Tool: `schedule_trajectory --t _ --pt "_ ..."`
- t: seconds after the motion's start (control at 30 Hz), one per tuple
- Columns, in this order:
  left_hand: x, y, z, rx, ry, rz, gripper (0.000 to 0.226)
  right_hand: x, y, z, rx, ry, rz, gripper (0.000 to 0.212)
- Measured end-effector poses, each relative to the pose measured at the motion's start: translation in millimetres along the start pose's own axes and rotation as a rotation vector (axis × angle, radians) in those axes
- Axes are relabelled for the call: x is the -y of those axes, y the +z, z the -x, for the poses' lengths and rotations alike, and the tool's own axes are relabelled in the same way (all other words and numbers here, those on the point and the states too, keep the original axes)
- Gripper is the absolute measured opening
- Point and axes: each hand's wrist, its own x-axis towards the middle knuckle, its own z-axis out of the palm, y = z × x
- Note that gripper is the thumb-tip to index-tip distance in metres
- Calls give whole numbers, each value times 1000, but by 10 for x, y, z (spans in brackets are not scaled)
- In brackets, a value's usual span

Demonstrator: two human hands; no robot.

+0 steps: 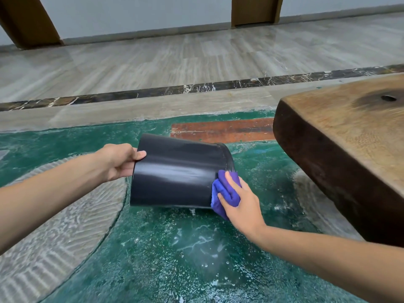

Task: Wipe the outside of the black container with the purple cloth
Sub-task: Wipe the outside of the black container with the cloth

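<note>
right hand (pixel 242 204), purple cloth (pixel 227 193), unlabelled black container (pixel 175 176)

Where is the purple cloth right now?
In the head view, the purple cloth is just right of center, pressed by the right hand against the right end of the black container.

One black container (pixel 175 176), one purple cloth (pixel 226 193), two hands, one wooden slab (pixel 349 136).
</note>
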Motion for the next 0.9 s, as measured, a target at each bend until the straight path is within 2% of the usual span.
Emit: schedule_trajectory --t 0.07,0.13,0.23,0.33,0.4,0.53,0.6,0.63,0.73,0.9 --pt "-36 8 14 28 1 -3 31 -44 -6 12 4 1 -28 55" --pt "-78 49 12 30 48 4 28 -21 -26 -31 -14 20 -38 60" --pt "-171 164 44 86 171 -21 26 21 -114 -211 -98 76 -53 55" --pt "-230 208 132 206 276 -171 19 111 -305 -511 -93 167 -109 46" --pt "-177 140 167 242 350 -276 23 177 -411 -721 -82 239 -124 43" --pt "15 52 201 250 530 -534 22 288 -518 -1085 -118 369 -117 37" --pt "49 74 148 180 631 -643 9 327 -508 -1198 -112 381 -117 36" --pt "56 86 116 147 664 -682 14 348 -497 -1227 -109 373 -111 35" --pt "92 134 55 141 630 -625 45 390 -513 -1292 -85 322 -67 34" --pt "14 174 -18 55 570 -422 45 468 -549 -1323 42 233 -104 43"
